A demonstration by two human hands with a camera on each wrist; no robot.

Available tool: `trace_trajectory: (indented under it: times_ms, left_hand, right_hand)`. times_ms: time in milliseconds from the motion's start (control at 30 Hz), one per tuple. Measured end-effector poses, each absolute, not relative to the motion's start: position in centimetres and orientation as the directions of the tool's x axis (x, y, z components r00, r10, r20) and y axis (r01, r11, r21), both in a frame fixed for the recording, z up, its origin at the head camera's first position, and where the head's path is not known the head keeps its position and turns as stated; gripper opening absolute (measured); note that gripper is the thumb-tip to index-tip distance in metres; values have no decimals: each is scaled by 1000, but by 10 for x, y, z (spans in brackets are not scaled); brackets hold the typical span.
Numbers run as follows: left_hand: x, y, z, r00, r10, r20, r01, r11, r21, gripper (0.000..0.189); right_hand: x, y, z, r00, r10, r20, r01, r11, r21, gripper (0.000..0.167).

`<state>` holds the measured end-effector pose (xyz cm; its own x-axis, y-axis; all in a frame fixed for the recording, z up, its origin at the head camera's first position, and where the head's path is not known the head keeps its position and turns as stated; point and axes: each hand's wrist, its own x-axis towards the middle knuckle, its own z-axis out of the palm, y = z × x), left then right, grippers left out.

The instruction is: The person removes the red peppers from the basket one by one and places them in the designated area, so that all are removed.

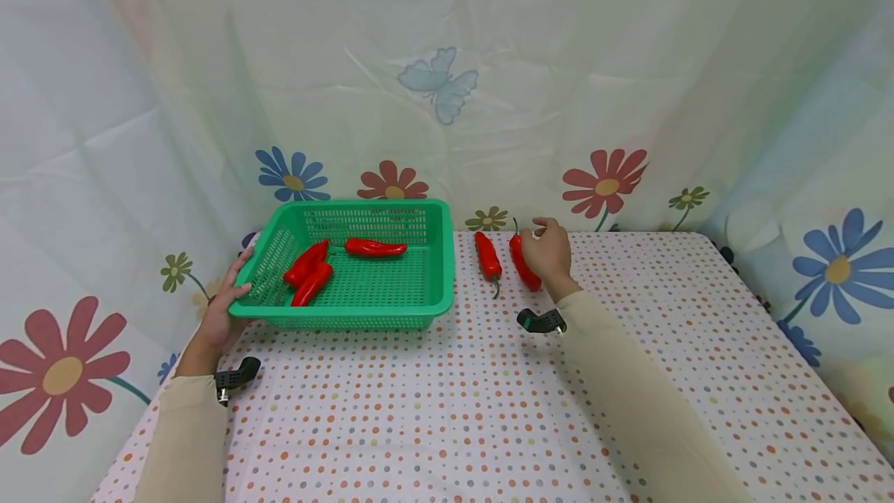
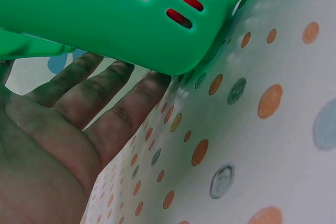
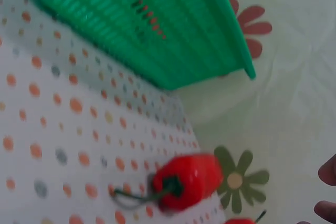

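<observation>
The green plastic basket stands on the table with three red peppers inside. At its left side is my left hand, the thumb by the rim and nearly straight fingers against the outer wall. To the right of the basket, a red pepper lies with its green stem toward me; the right wrist view shows this pepper close up. Beside a second loose red pepper is my right hand, its fingers loosely bent. Only some fingertips show in the right wrist view.
A dotted cloth covers the table. Behind it hangs a flowered curtain, which also closes off both sides. The basket's raised walls stand between the peppers inside and the two loose ones.
</observation>
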<state>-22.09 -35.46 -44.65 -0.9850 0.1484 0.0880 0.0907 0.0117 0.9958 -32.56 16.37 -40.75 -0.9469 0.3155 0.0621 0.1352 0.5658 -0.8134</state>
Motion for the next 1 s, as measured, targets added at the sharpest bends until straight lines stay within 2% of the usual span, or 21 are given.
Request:
trace_trajectory:
  times_ms: [300, 500, 667, 1000]
  left_hand:
    - [-219, -354, -447, -985, 149, 84, 88, 17, 996, 58]
    - [-220, -355, -446, -985, 150, 82, 88, 31, 996, 58]
    - [-220, -355, -445, -986, 148, 78, 84, 36, 996, 57]
    - [-221, -355, -444, -984, 155, 83, 88, 23, 996, 57]
  right_hand:
    - [-309, 119, -380, -992, 43, 116, -74, 543, -837, 48]
    - [-292, 85, -366, -985, -136, 105, -166, 600, -782, 47]
    - [-280, 58, -364, -968, -235, 88, -224, 651, -726, 42]
    - [-259, 22, -367, -937, -315, 147, -348, 845, -407, 40]
